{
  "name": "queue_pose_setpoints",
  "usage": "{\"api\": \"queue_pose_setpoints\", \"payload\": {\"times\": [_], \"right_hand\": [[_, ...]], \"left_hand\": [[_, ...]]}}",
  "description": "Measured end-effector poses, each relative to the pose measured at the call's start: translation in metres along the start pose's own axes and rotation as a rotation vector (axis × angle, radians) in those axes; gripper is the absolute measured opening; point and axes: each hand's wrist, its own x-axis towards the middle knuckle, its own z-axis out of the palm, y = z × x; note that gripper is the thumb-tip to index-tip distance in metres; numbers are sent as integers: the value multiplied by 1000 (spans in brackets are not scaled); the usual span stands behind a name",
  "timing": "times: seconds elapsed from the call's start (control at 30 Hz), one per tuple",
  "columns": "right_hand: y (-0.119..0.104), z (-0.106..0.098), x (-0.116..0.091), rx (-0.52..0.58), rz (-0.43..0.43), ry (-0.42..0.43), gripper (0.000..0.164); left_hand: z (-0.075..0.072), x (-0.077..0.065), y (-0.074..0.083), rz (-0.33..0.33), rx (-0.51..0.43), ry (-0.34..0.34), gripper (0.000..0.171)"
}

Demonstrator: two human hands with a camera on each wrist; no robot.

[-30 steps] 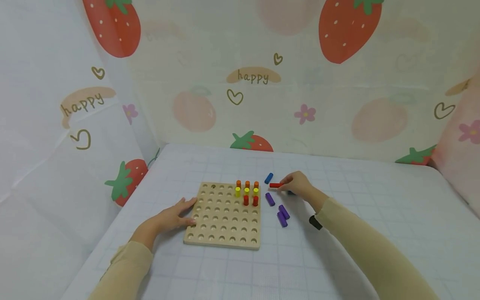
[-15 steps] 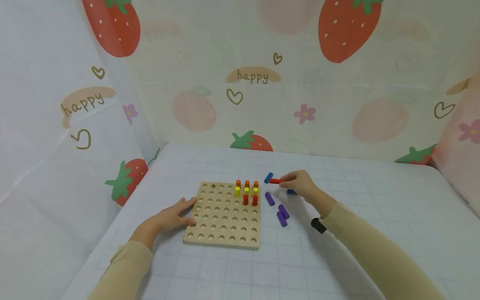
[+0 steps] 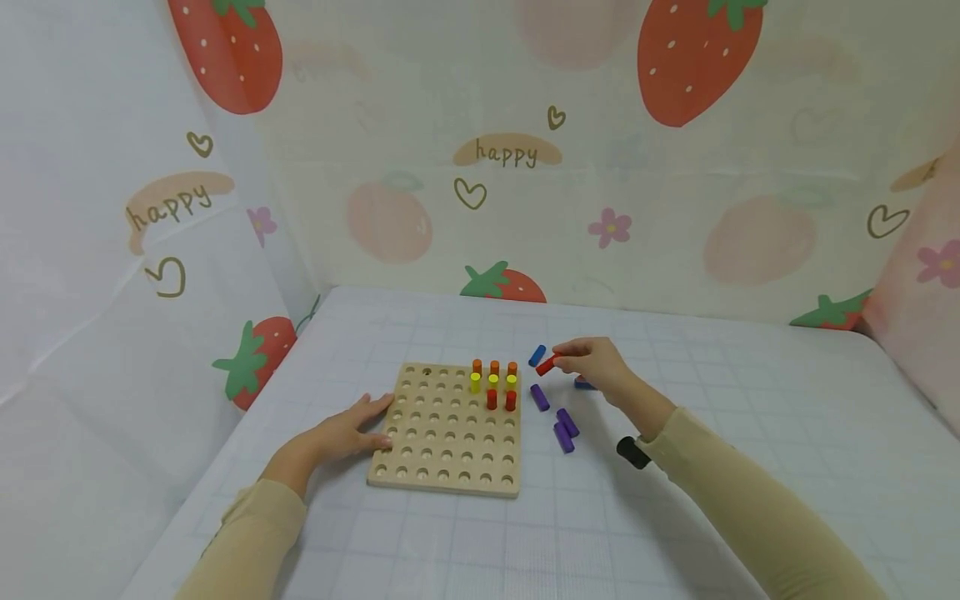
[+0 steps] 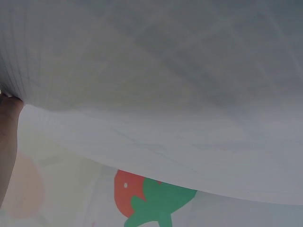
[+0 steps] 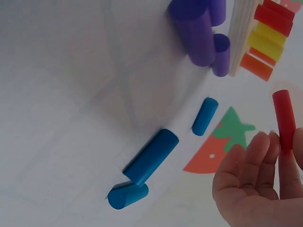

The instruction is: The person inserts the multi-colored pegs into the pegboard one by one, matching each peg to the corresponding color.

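Observation:
A wooden pegboard [image 3: 442, 489] with rows of holes lies on the table. Orange pegs [image 3: 494, 367], yellow pegs [image 3: 492, 383] and two red pegs [image 3: 492, 400] stand upright in its far right part. My left hand [image 3: 330, 442] rests at the board's left edge, its thumb touching the top; the left wrist view catches only a bit of that hand [image 4: 8, 127]. Right of the board, my right hand [image 3: 600, 368] pinches a loose red peg [image 3: 547, 364] by one end above the table. In the right wrist view this red peg [image 5: 284, 118] points away from the fingertips.
Several purple pegs [image 3: 540, 398] lie close to the board's right side. One blue peg [image 3: 537, 356] lies behind the held peg, and more blue pegs [image 5: 151, 156] lie below the right hand. A strawberry-print curtain [image 3: 510, 225] hangs behind the table [image 3: 420, 550].
My right hand has risen slightly, and the red peg in it has swung from level to slanting, its free end pointing down toward the board. The left hand and pegboard have stayed put.

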Motion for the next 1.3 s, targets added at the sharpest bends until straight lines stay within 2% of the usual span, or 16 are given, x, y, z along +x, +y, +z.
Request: {"api": "queue_pose_setpoints", "payload": {"times": [0.37,0.63,1.03,1.3], "right_hand": [[-13,8,-8,29,-46,-8,37],[-21,16,-12,71,-59,-5,32],[-29,30,-14,109,-71,-45,30],[-35,46,-10,60,-52,-70,31]], "left_hand": [[0,0,0,-7,11,6,88],[1,0,0,-11,7,6,89],[0,0,2,-22,15,3,89],[-1,0,1,-22,10,-2,88]]}}
